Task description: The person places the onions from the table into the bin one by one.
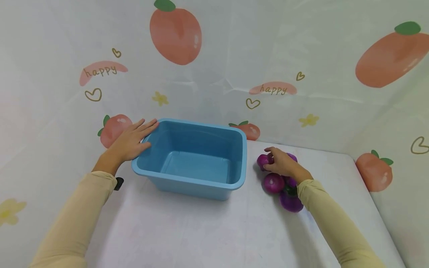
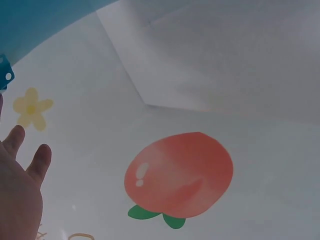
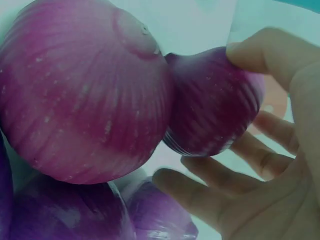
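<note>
My left hand (image 1: 130,143) rests with straight, spread fingers on the left rim of a blue plastic basin (image 1: 196,182). In the left wrist view only part of that hand shows at the left edge. On the right, my right hand (image 1: 282,162) holds a small red onion (image 1: 262,162) between thumb and fingers; some fingertips are hidden behind it. A larger red onion (image 3: 85,95) sits right beside the small one. Behind and below the hand lie glossy purple vegetables, one of them a dark purple round piece (image 1: 291,203) with green at its top.
The basin has nothing in it and stands left of the vegetables on a white tabletop (image 1: 201,230). A white backdrop (image 1: 221,48) printed with peaches, hearts and flowers rises behind. A small black object (image 1: 118,183) shows by the left wrist.
</note>
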